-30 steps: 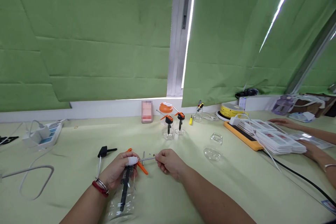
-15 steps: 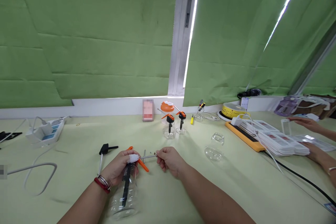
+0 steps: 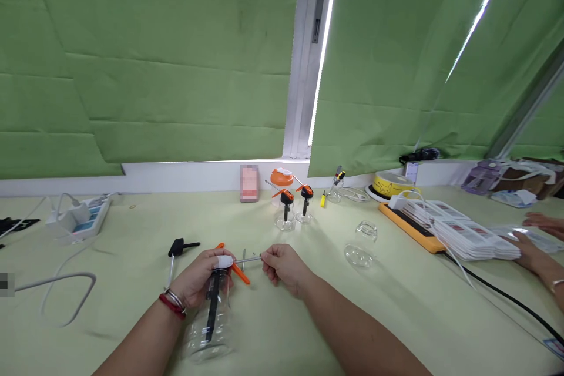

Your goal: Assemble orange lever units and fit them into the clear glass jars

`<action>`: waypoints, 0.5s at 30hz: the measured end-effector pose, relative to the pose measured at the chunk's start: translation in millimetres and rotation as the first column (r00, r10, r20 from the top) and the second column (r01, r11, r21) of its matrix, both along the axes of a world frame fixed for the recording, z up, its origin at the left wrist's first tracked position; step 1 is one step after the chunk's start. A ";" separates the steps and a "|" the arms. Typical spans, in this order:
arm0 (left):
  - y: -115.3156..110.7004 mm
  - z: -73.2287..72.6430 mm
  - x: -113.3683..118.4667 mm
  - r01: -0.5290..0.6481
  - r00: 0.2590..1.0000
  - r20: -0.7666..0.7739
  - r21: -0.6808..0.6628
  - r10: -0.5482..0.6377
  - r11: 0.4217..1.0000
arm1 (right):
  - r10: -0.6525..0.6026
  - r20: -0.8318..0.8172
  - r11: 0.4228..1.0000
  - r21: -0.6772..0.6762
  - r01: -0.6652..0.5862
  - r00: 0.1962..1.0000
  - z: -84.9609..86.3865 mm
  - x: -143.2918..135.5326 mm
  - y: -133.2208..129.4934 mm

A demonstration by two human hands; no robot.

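My left hand (image 3: pixel 207 276) is closed around the top of a clear bottle (image 3: pixel 207 329), its thumb wrapped in white. Inside the bottle a black tube (image 3: pixel 213 305) runs down from the top, and an orange lever (image 3: pixel 240 273) sticks out beside my fingers. From that top a thin metal rod (image 3: pixel 248 259) extends to the right, its far end pinched by my right hand (image 3: pixel 282 267). A small metal pin (image 3: pixel 244 255) lies just behind the rod. Left of my left hand rests a black angled piece (image 3: pixel 177 247) with a metal shaft.
Two small bottles with black-and-orange tops (image 3: pixel 286 197) stand behind my hands. A clear vessel (image 3: pixel 361 247) sits to the right. Further right are an orange power strip (image 3: pixel 409 228), stacked white items (image 3: pixel 458 229) and another person's hands (image 3: pixel 529 249). A power strip (image 3: pixel 81 220) lies left.
My hands keep the same hold on the bottle and rod, with hardly any shift. At the far right, the other person's upper hand has drawn back, and the white frame it held is gone from view.
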State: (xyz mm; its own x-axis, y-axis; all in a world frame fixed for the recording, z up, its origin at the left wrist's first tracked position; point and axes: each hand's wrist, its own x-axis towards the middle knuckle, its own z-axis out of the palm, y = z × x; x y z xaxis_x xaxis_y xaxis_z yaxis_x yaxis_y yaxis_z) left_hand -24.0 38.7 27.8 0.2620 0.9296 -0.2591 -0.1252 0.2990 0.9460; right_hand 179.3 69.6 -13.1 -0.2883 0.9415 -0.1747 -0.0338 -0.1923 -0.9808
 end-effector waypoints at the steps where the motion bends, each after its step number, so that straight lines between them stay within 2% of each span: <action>1: -0.2 0.4 0.1 -0.001 1.000 -0.003 0.002 0.001 1.000 | -0.004 -0.015 1.000 0.022 0.005 1.000 0.9 0.5 -0.1; 4: -0.7 2.5 -0.4 0.001 1.000 0.019 0.000 -0.001 1.000 | -0.011 0.010 0.991 0.133 0.009 1.000 4.0 2.3 0.5; 6: -0.7 3.7 -2.0 -0.003 0.999 0.047 -0.016 0.004 1.000 | -0.031 0.193 0.967 0.253 -0.019 0.981 4.9 3.7 1.3; 9: 0.2 5.1 -6.4 -0.054 0.995 0.083 -0.031 0.056 0.998 | -0.111 0.475 0.924 0.372 -0.085 0.873 4.0 5.3 1.4; 15: 2.2 8.0 -11.6 -0.231 0.958 0.155 -0.071 0.239 0.970 | -0.160 0.729 0.871 0.422 -0.253 0.666 -2.6 -5.1 -1.3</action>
State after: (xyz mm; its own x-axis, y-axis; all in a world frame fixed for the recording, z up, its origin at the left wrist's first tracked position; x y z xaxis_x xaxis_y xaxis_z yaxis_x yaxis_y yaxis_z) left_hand -35.6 40.9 35.9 0.0800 0.9565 -0.2804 -0.3476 0.2904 0.8915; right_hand 174.2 68.4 -15.7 -0.3077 0.9469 0.0930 0.7142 0.2945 -0.6350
